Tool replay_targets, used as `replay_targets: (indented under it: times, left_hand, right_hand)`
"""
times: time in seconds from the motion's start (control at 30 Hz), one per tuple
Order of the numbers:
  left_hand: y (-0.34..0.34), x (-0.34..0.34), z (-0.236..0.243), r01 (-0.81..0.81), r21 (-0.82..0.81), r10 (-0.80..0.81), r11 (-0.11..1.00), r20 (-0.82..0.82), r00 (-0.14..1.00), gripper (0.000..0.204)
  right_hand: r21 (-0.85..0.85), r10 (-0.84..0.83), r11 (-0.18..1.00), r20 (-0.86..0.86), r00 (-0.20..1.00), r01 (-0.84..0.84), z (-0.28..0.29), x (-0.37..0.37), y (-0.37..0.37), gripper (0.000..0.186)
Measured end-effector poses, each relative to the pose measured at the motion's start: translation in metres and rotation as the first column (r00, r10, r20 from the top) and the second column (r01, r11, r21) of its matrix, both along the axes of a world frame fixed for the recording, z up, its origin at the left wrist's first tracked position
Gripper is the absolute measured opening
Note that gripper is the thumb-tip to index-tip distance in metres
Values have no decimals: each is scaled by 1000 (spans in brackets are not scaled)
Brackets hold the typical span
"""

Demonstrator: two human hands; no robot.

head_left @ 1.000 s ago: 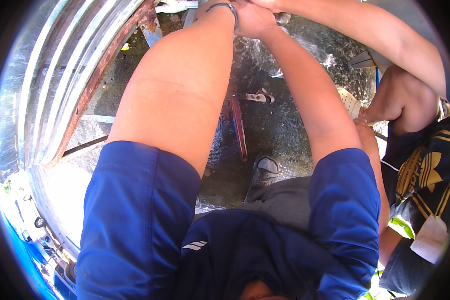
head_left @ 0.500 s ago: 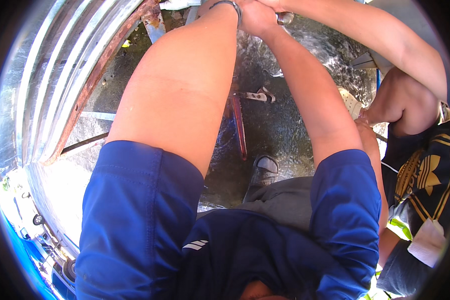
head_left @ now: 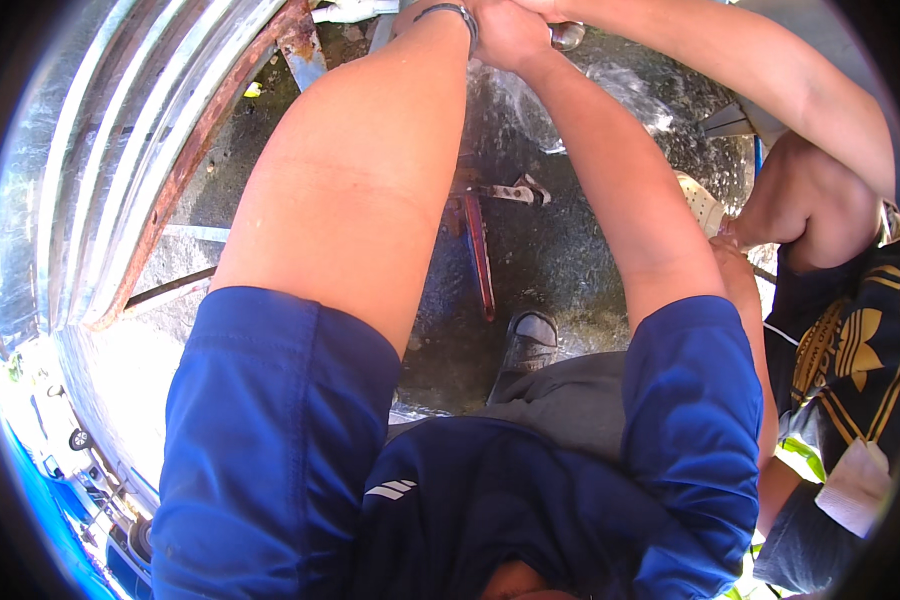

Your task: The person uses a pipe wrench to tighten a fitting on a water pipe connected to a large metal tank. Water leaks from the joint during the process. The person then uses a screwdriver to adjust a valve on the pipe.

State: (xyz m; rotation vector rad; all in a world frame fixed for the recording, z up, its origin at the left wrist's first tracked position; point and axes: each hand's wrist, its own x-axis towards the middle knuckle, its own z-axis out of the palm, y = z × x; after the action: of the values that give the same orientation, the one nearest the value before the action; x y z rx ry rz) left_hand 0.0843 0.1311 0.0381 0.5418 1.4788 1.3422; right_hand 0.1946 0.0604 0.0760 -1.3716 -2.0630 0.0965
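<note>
Both my arms stretch to the top edge of the head view. My left hand (head_left: 417,14), with a dark band (head_left: 448,9) at its wrist, is mostly cut off there, its fingers out of sight. Close against it, my right hand (head_left: 510,36) is closed, but what it grips is hidden. Another person's hand (head_left: 542,8) reaches in from the right and meets my right hand. Just beside my right hand shows a small shiny metal piece (head_left: 568,37). Below, on the wet floor, lie a long red bar (head_left: 481,262) and a pale, worn strip (head_left: 515,191).
Corrugated metal sheet (head_left: 95,150) with a rusty frame (head_left: 195,150) curves along the left. A person crouches at the right, one pale clog (head_left: 700,203) on the wet concrete (head_left: 560,245). My sandalled foot (head_left: 531,338) is below the red bar. Vehicles (head_left: 90,470) stand at lower left.
Splashing water on the floor near my hands has thinned, so more of the red bar's upper end shows. My arms have shifted very slightly left; the hands stay together.
</note>
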Motion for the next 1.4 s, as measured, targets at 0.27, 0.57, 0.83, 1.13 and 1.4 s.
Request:
replay_targets:
  times: [0.27,0.57,0.83,1.13,1.4]
  left_hand:
    - [-1,-3,-2,-8,1,8,1000,-1,1000,50]
    - [0,1,-1,-8,7,8,1000,5,1000,50]
    - [0,3,0,0,5,0,1000,5,1000,49]
    - [5,6,1,7,4,-7,1000,-10,1000,49]
    - [3,10,-3,15,7,-15,1000,-4,1000,49]
  right_hand:
    - [41,26,999,170,985,-34,-8,1,9,34]
    - [-57,19,998,110,994,-13,-6,1,8,37]
    - [-85,13,996,138,990,-1,-12,1,11,36]
    - [20,-140,990,207,968,139,-20,-8,16,33]
    - [48,-178,984,178,968,172,-27,-11,20,29]
